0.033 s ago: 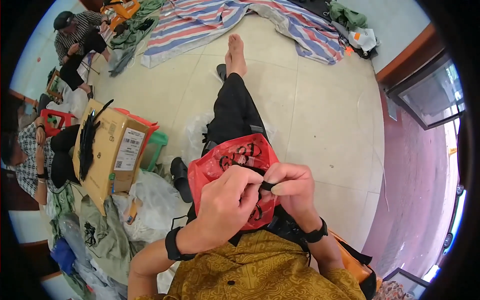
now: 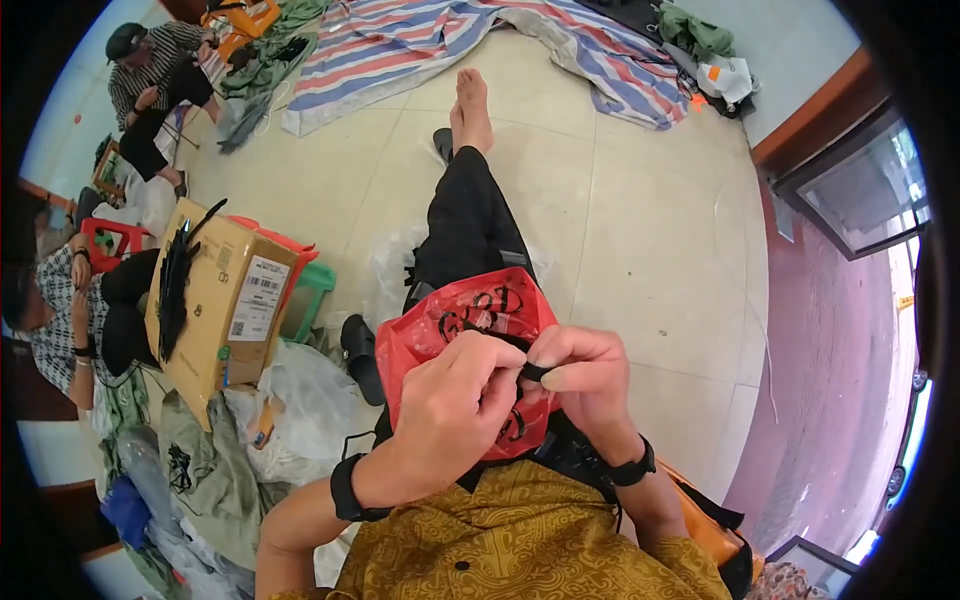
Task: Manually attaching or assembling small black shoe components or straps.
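Note:
Above my lap, my left hand and my right hand meet with their fingertips pinched. Between them is a short black strip, looking like a piece of strap or band; its exact kind is too small to make out. My right thumb and finger grip its end, while my left fingers close on it from the other side and partly cover it. Under both hands a red plastic bag with black markings lies open on my lap, with more black pieces in or on it.
At left stands a cardboard box with a bundle of black strips on top. A green stool is beside it. Two people sit farther left. Clear plastic wrap and a striped sheet lie on the floor.

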{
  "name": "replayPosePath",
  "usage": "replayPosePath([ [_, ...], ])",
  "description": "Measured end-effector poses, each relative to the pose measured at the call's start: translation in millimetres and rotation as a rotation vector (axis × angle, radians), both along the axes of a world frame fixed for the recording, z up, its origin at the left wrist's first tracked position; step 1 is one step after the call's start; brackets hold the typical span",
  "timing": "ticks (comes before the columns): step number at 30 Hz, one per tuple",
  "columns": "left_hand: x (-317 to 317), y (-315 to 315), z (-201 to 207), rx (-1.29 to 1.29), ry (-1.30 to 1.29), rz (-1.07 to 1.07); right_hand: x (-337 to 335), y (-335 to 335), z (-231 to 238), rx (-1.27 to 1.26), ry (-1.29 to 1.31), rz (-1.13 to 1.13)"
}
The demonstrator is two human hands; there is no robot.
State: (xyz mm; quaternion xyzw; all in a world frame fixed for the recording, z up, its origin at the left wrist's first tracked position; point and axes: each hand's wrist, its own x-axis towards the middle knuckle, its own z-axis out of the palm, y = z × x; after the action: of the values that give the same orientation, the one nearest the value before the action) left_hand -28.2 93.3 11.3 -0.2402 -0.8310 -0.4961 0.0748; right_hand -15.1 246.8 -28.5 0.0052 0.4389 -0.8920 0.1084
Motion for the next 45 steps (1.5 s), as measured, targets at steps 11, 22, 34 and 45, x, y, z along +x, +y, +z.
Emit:
replayPosePath([
  [11,-4,-5,3,-0.019,0.125,-0.035,-7,7,10,0.545,0.529,-0.094],
  [22,18,-15,2,0.018,0.044,0.089,-11,-13,8,0.278,0.530,-0.004],
  [34,34,-7,15,-0.078,0.208,0.010,4,-15,7,0.268,0.401,-0.043],
  [45,42,-8,19,-0.104,0.131,-0.008,10,-29,-9,0.590,0.561,-0.259],
])
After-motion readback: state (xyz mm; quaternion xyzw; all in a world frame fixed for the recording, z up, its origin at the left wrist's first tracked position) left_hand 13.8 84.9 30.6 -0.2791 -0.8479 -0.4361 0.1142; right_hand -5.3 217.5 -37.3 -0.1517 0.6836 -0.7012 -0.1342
